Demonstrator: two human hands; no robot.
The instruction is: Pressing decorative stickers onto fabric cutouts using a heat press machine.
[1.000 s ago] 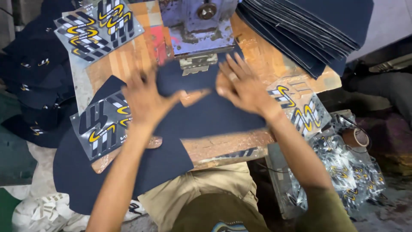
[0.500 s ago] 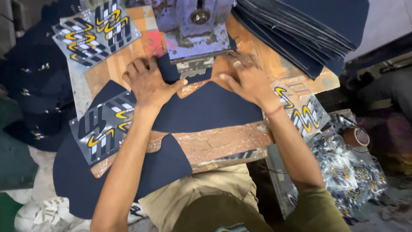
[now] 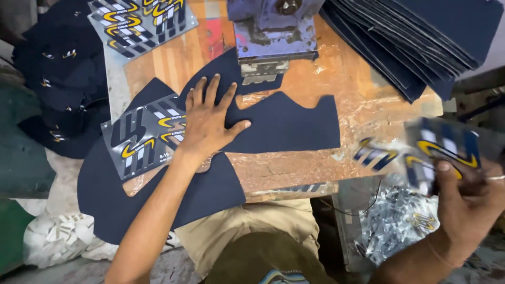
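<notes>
My left hand [image 3: 210, 121] lies flat with spread fingers on a dark navy cut fabric piece [image 3: 286, 123] that rests on the wooden work table [image 3: 357, 89], one end under the blue press head [image 3: 273, 31]. My right hand [image 3: 465, 202] is off the table's right edge, gripping a clear sheet of yellow, white and black sticker strips [image 3: 447, 150], which is blurred. Another such sticker sheet [image 3: 144, 137] lies just left of my left hand.
A tall stack of navy cut pieces [image 3: 421, 42] fills the table's back right. More sticker sheets [image 3: 142, 21] lie at the back left. Finished navy pieces [image 3: 58, 89] pile left of the table. A larger navy piece [image 3: 137, 202] hangs over the front edge. Crumpled foil scraps [image 3: 394, 226] lie below right.
Both hands were pressing the navy piece at the press. My right hand has since swung off to the right and picked up a sticker sheet; my left hand stays flat on the fabric.
</notes>
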